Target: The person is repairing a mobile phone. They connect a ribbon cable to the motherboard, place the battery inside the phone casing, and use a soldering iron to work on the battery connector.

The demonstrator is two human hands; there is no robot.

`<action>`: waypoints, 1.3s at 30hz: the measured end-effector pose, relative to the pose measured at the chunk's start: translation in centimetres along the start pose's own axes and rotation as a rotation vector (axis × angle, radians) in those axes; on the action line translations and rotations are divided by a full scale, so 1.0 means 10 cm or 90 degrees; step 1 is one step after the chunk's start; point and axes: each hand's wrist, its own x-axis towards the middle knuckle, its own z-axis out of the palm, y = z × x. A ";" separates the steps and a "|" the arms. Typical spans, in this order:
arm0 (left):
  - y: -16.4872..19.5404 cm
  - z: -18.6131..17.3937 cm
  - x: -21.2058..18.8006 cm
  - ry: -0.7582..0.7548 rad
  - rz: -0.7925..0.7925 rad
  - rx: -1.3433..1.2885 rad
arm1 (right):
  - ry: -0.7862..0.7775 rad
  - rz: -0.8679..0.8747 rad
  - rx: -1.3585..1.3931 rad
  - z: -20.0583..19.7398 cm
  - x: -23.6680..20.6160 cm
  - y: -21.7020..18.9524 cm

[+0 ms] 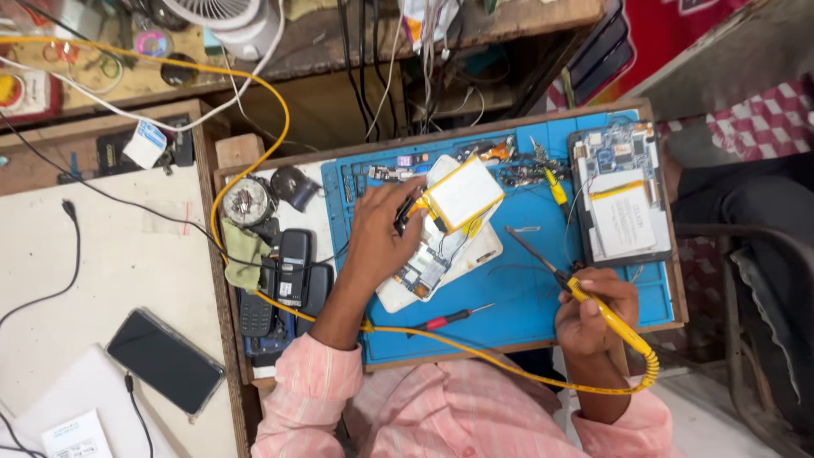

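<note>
While the left hand (381, 242) pins the opened tablet (441, 254) on the blue mat (517, 297), fingers touching its yellow-taped battery (465, 193), the right hand (593, 314) grips a yellow soldering iron (585, 297), tip clear of the tablet, to its right. Second opened tablet (623, 191): far right. Red screwdriver (449, 319): near edge.

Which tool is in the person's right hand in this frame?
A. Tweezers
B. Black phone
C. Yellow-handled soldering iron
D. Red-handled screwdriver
C: the right hand grips the yellow-handled soldering iron, while the red-handled screwdriver lies loose on the blue mat.
</note>
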 end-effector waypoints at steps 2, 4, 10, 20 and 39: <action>0.01 0.01 0.01 0.017 0.019 0.005 | -0.004 0.000 0.000 0.02 0.02 -0.02; 0.03 0.02 0.01 0.004 0.021 0.034 | -0.007 0.003 0.004 0.02 0.02 -0.03; 0.08 0.09 0.03 -0.050 0.056 0.157 | 0.010 0.019 0.021 0.01 0.02 0.01; 0.28 0.15 0.09 -0.042 0.002 0.172 | 0.029 0.012 0.017 0.00 0.08 0.05; 0.33 0.20 0.20 -0.046 -0.137 0.028 | 0.096 0.059 0.026 -0.13 0.10 0.12</action>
